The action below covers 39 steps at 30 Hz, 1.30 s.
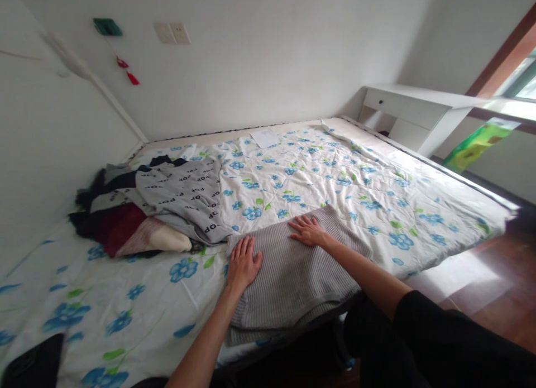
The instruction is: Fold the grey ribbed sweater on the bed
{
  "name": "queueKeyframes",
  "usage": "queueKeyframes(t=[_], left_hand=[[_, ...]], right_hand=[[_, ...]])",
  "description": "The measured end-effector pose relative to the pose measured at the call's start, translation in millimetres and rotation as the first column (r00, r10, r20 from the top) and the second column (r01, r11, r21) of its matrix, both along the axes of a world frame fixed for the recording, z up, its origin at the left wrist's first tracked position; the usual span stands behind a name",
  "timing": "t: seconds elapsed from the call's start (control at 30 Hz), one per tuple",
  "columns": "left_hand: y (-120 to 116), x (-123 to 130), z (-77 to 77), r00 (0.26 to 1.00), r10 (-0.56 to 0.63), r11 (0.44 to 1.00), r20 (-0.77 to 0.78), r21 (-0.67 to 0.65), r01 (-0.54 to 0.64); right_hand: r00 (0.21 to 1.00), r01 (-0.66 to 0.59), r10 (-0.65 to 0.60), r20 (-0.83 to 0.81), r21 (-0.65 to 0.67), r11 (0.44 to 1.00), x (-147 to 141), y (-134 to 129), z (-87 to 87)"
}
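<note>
A grey ribbed knit garment (pixel 288 282), folded into a rough rectangle, lies flat near the front edge of the bed. My left hand (pixel 243 260) rests palm down on its left side, fingers stretched out. Farther back and to the right, my right hand (pixel 309 230) lies on the same garment with its fingers spread. Neither hand grips the cloth. Just left of the garment, touching or nearly touching its corner, is a heap of clothes with a grey printed top (pixel 184 195) and a dark red and cream piece (pixel 138 231).
The bed has a white sheet with blue flowers (pixel 272 198). A paper (pixel 266 138) lies at its far side. A black phone-like object (pixel 36 363) sits at the lower left. A white desk (pixel 414 109) stands at the right, near the window.
</note>
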<state>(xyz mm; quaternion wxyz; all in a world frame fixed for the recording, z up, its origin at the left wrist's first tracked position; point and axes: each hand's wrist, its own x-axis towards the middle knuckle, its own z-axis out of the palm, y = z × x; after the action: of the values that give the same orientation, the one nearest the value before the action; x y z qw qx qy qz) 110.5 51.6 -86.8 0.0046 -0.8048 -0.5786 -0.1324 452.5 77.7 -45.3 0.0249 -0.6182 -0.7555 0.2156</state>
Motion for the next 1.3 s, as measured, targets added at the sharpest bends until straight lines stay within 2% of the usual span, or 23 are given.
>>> queueKeyframes(t=[0.1, 0.2, 0.33, 0.43, 0.5, 0.57, 0.63, 0.7, 0.8, 0.87, 0.97, 1.03, 1.2, 1.3], left_hand=[[1.2, -0.2, -1.4, 1.000, 0.005, 1.000, 0.009, 0.020, -0.005], [1.8, -0.6, -2.0, 1.000, 0.002, 1.000, 0.013, 0.031, -0.003], [2.2, -1.2, -1.7, 1.000, 0.001, 1.000, 0.006, 0.017, -0.002], [2.5, -1.6, -1.9, 1.000, 0.004, 1.000, 0.000, 0.002, -0.004], [2.5, -1.9, -2.5, 1.000, 0.002, 1.000, -0.002, -0.004, -0.002], [2.4, -2.1, -3.2, 1.000, -0.002, 1.000, 0.000, -0.005, 0.002], [2.5, -2.2, -4.2, 1.000, -0.005, 1.000, 0.001, 0.001, 0.005], [2.7, -2.3, -5.5, 1.000, -0.002, 1.000, 0.004, 0.013, 0.002], [3.4, -2.8, -7.5, 1.000, -0.001, 1.000, 0.006, 0.022, 0.001], [4.0, -3.4, -8.8, 1.000, -0.006, 1.000, 0.006, 0.019, 0.006], [4.9, -3.9, -10.3, 1.000, -0.011, 1.000, 0.011, 0.015, 0.011], [5.5, -3.7, -10.7, 1.000, -0.010, 1.000, 0.016, 0.013, 0.010], [6.1, -2.8, -7.8, 1.000, -0.013, 1.000, 0.016, 0.004, 0.013], [6.6, -2.5, -5.8, 1.000, -0.017, 1.000, 0.024, -0.006, 0.017]], right_hand=[[0.993, 0.086, -0.079, 0.089, -0.081, 0.993, 63.8, 3.8, -3.5], [0.980, 0.173, -0.159, 0.122, -0.113, 0.978, 105.6, 2.8, -13.4], [0.964, 0.259, -0.252, 0.084, -0.095, 0.961, 116.8, 6.4, -26.1], [0.943, 0.332, -0.332, 0.009, 0.012, 0.943, 114.4, 14.6, -28.1], [0.890, 0.456, -0.454, -0.044, 0.102, 0.884, 118.0, 20.3, -26.3], [0.793, 0.609, -0.600, -0.106, 0.105, 0.786, 126.3, 24.8, -23.6], [0.703, 0.703, -0.692, -0.166, 0.009, 0.711, 136.2, 28.0, -20.8], [0.663, 0.714, -0.718, -0.212, -0.107, 0.692, 144.7, 30.5, -18.8], [0.666, 0.672, -0.706, -0.242, -0.218, 0.708, 152.1, 32.5, -17.8], [0.663, 0.666, -0.705, -0.251, -0.232, 0.709, 154.4, 31.8, -18.5], [0.668, 0.706, -0.718, -0.196, -0.138, 0.695, 153.3, 27.2, -20.3], [0.700, 0.703, -0.706, -0.110, -0.070, 0.708, 147.3, 23.2, -20.2], [0.778, 0.612, -0.628, 0.014, 0.210, 0.763, 104.7, 14.6, -6.6], [0.893, 0.431, -0.451, 0.010, 0.273, 0.860, 56.2, 4.5, 6.8]])
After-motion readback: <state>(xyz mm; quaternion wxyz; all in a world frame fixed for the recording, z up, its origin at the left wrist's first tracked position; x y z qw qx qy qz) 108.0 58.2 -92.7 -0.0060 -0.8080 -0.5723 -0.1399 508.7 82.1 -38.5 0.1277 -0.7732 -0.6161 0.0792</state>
